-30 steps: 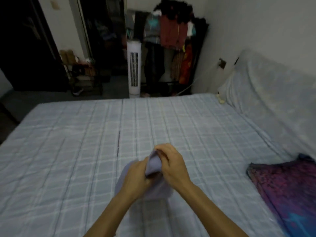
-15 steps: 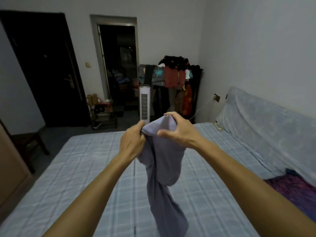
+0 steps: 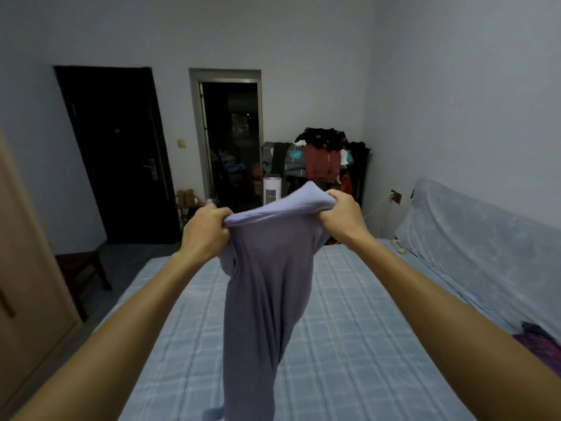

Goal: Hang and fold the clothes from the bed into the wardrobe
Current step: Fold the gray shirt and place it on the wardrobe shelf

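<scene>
A pale lilac garment [image 3: 267, 287] hangs in the air over the bed [image 3: 349, 344], which has a blue checked cover. My left hand [image 3: 206, 235] grips the garment's top edge on the left. My right hand [image 3: 343, 217] grips the same edge on the right, a little higher. The edge is stretched between the two hands and the cloth drops in long folds to the bottom of the view. A dark purple patterned garment [image 3: 543, 347] lies at the bed's right edge. The wardrobe's brown wooden door [image 3: 27, 299] stands at the far left.
A loaded clothes rack [image 3: 328, 159] and a white tower fan [image 3: 271, 189] stand beyond the bed's foot. A covered headboard or sofa [image 3: 485, 244] lines the right wall. A dark stool [image 3: 82, 268] stands by the wardrobe. A black door [image 3: 118, 153] and an open doorway [image 3: 230, 141] lie ahead.
Both hands have lifted the lilac garment off the bed and pulled apart, stretching its top edge wide. My view has tilted up from the bed to the room.
</scene>
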